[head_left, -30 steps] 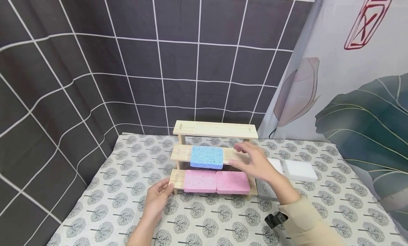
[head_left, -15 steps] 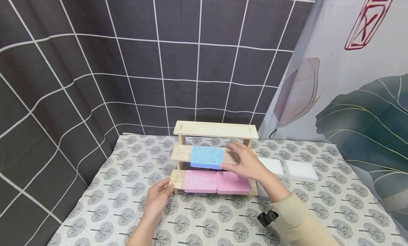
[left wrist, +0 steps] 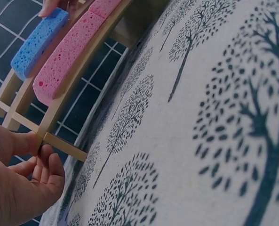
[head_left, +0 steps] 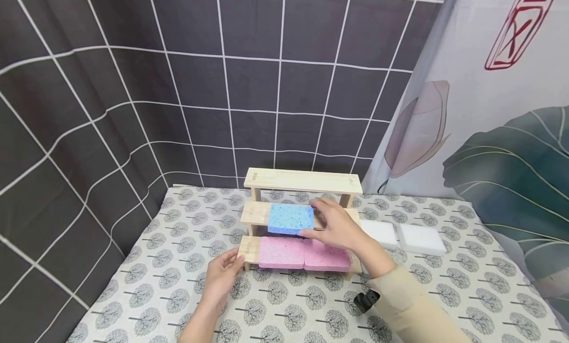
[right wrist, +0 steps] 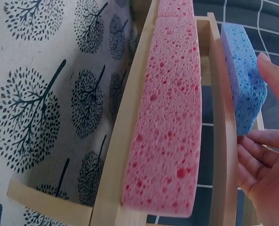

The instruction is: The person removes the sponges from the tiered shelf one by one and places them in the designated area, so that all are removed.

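Wood is pinched in the left hand, thumb and fingers on the left end of the bottom shelf, at 8 o'clock on the rack. Two pink sponges lie side by side on that shelf. At 12 o'clock from the left one, the blue sponge sits on the middle shelf. The right hand, at its 3 o'clock, pinches its right end. Two white foam blocks lie at the rack's 3 o'clock. This step looks like putting the blue sponge neatly in its spot. Next, those fingers should let go gently, with no bump.
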`<state>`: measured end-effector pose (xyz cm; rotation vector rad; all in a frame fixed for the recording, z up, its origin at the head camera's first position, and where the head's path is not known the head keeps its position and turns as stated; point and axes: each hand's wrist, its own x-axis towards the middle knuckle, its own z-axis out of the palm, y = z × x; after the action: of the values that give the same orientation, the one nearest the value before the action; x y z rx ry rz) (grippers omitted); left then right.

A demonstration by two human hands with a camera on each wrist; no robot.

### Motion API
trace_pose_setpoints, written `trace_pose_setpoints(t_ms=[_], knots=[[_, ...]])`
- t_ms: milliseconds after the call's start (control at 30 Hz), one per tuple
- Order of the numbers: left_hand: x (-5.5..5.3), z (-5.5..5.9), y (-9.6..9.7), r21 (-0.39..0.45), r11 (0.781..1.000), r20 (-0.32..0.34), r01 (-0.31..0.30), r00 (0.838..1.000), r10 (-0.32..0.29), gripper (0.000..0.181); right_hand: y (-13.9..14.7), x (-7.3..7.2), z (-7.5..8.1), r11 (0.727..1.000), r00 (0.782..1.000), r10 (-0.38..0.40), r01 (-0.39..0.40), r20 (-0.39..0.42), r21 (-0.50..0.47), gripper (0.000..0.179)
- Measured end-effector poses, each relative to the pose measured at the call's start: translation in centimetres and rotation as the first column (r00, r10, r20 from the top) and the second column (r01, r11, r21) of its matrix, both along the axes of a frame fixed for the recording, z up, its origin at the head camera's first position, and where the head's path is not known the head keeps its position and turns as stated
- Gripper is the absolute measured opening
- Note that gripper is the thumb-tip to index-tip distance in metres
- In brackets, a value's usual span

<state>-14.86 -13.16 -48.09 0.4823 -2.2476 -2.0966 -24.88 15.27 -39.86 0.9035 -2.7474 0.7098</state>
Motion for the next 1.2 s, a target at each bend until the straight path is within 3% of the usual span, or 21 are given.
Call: trace_pose_setpoints(t_ms=[367,667,967,1200], knots=[[0.0,-0.1,0.1,-0.003,1.000,-0.004,0.002,1.000,-0.002,0.044,-0.9,-0.3,-0.1,0.997,1.000,0.006,-0.005,-0.010,0.081,0.102],[0.0,-0.2,0.1,-0.006,1.000,-0.002,0.004,1.000,-0.004,0.045,-0.3,0.0,-0.6,1.000,1.000,-0.023,0.023,0.000,0.017,0.087],[-0.1,-0.4,-0.1,-0.012,1.000,-0.002,-0.010,1.000,0.010,0.044,1.1,0.4,-0.4,0.998,0.999,-0.045,0.045,-0.006,-0.045,0.083],[-0.1,-0.3,-0.2,-0.009,1.000,0.005,-0.004,1.000,0.004,0.045,2.6,0.6,-0.4,0.997,0.997,-0.073,0.072,-0.003,-0.034,0.084]])
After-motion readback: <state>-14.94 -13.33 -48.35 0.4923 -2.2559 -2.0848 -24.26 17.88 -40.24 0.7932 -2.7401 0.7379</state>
